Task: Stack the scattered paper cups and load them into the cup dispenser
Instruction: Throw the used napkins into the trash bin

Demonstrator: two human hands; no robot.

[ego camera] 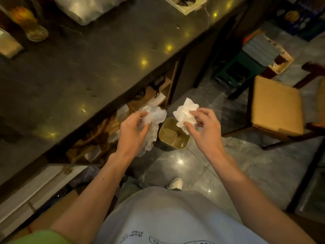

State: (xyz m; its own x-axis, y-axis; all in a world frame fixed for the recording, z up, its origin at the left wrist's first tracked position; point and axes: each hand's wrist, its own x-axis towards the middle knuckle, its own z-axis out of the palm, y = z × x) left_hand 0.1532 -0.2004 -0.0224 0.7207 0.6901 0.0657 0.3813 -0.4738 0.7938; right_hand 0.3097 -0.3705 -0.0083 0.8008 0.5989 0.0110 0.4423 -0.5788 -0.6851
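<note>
My left hand (132, 132) grips a crumpled clear plastic wrapper (154, 118) that hangs down below the fingers. My right hand (204, 125) pinches a crumpled white paper tissue (185, 111). Both hands hover above a small square gold-lined bin (173, 133) standing on the floor beside the counter. No paper cups or cup dispenser can be made out in this view.
A dark stone counter (88, 67) runs along the left, with a tall glass (33, 27) and a plastic bag (88, 7) on it. Open shelves (109, 131) under it hold clutter. A wooden chair with a tan cushion (276, 106) stands at the right. Glossy tile floor lies below.
</note>
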